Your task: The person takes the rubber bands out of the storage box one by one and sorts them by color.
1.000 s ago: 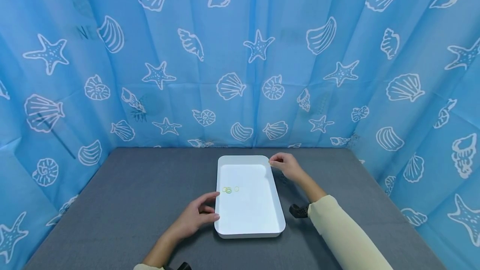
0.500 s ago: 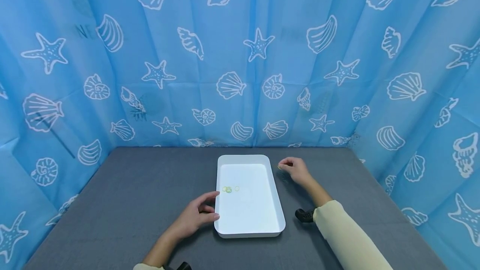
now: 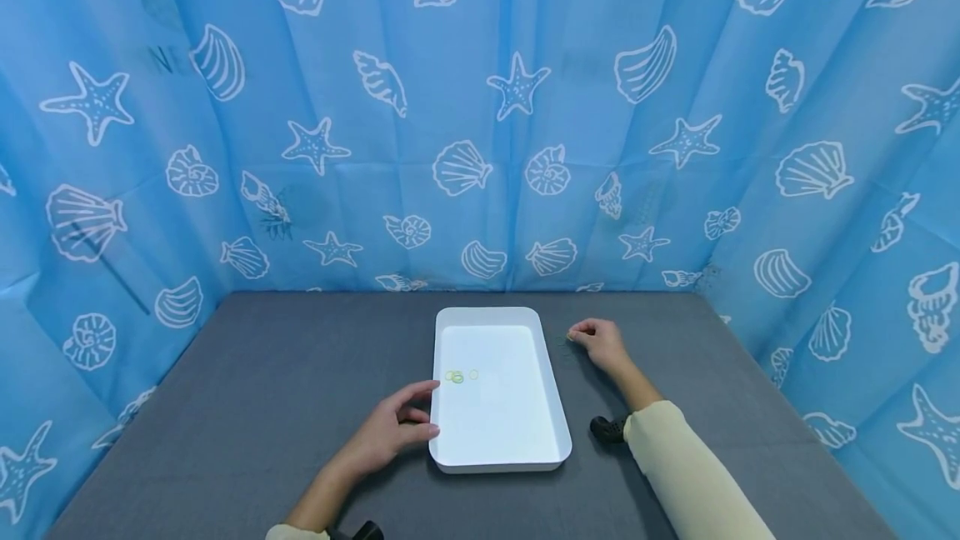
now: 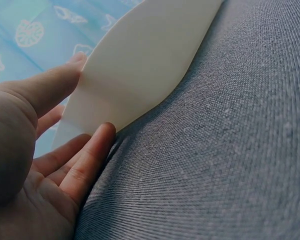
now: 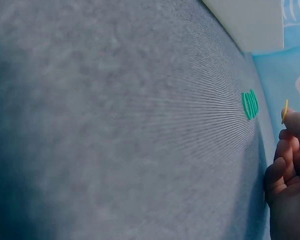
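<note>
My left hand (image 3: 384,433) rests at the left side of a white tray (image 3: 498,471). In the left wrist view its thumb tip lies at the tray's rim and other fingertips touch the outer wall (image 4: 135,65), low near the table. To the right of the tray, my right hand (image 3: 602,346) pinches a thin yellow ring (image 5: 285,111) between thumb and forefinger, above the table. Several green rings (image 5: 250,104) are on the cloth beyond, near the fingertips in the right wrist view. Inside the tray, toward its left wall, lie several small yellow-green rings (image 3: 457,377).
Grey cloth (image 3: 315,373) covers the table. A blue curtain (image 3: 480,107) with white shells and starfish hangs along the table's back and sides. A black device (image 3: 606,430) sits at the right wrist, by the cream sleeve (image 3: 690,473).
My right hand has moved from the tray's far right corner to the right, out over the table, with the yellow ring at its fingertips. The left hand and tray stay put.
</note>
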The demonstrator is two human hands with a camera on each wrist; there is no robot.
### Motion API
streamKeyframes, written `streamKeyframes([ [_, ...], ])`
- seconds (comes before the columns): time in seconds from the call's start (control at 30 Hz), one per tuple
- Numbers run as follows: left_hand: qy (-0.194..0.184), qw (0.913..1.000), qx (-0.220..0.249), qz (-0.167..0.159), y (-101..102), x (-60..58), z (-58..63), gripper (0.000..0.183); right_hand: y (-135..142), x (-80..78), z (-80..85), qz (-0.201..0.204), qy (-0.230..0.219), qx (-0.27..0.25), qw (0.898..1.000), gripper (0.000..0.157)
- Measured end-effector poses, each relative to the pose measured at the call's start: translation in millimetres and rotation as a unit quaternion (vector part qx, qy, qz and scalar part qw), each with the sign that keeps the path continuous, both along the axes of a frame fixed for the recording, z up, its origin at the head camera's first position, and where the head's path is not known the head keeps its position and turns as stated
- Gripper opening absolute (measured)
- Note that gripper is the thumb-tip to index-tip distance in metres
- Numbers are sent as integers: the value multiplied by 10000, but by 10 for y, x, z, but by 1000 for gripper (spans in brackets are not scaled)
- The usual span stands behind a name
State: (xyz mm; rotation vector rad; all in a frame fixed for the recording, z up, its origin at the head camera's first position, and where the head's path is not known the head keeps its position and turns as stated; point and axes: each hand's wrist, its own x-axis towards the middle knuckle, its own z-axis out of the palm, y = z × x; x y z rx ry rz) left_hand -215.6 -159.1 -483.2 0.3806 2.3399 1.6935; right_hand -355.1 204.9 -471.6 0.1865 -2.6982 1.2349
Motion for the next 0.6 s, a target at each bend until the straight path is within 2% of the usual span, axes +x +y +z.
streamKeyframes([
  [0.6, 1, 10000, 9, -40, -15, 14, 48, 61, -43, -62, -47, -555, -539, 555, 9955, 12],
])
